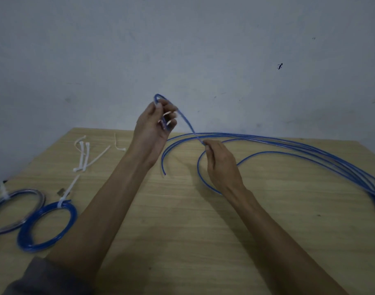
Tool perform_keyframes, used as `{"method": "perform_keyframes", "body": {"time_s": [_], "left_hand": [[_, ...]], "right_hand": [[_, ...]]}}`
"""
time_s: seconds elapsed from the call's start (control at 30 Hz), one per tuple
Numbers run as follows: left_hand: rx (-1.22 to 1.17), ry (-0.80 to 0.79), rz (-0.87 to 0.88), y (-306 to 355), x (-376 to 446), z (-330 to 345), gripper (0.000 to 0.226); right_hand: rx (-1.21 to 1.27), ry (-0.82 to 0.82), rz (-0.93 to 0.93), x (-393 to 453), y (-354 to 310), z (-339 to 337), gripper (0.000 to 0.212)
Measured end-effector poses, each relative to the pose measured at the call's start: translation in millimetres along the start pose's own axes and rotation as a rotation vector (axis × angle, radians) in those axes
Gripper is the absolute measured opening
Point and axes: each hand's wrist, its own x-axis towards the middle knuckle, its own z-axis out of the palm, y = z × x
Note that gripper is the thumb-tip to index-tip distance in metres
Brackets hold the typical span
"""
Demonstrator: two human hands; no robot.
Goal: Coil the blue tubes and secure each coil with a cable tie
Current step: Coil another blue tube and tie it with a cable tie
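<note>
left hand (154,124) grips blue tube (185,120) | right hand (220,160) pinches it

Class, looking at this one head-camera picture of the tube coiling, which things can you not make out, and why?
- Loose blue tubes: far ends cut off by the right edge.
- Darker coil: partly cut off by the left edge.
- Left hand: motion blur hides its finger grip.
- Cable ties: count unclear, overlapping.
</note>
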Motion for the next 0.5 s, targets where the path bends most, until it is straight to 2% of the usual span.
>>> {"method": "perform_keyframes", "body": {"time_s": [0.1, 0.2, 0.37, 0.43, 0.5], "left_hand": [[0.553, -0.045, 0.236, -12.6, -7.8, 12.2, 0.014], [0.956, -0.103, 0.395, -26.3, -13.6, 4.6, 0.012], [1.474, -0.150, 0.359, -40.3, -15.9, -17.8, 0.015], [1.682, -0.209, 0.317, -39.9, -13.7, -22.1, 0.022], [1.777, -0.221, 0.261, -38.6, -11.5, -26.9, 0.026]], "right_hand": [[-0.064, -0.195, -0.020, 1.3, -15.2, 0.3, 0.031], [-0.014, -0.336, 0.016, 7.4, -30.6, -8.4, 0.028], [0.188, -0.570, 0.149, 13.3, -42.1, -23.3, 0.027], [0.144, -0.607, 0.150, 13.7, -40.1, -26.4, 0.023], [0.068, -0.638, 0.151, 15.7, -37.7, -31.6, 0.018]]}}
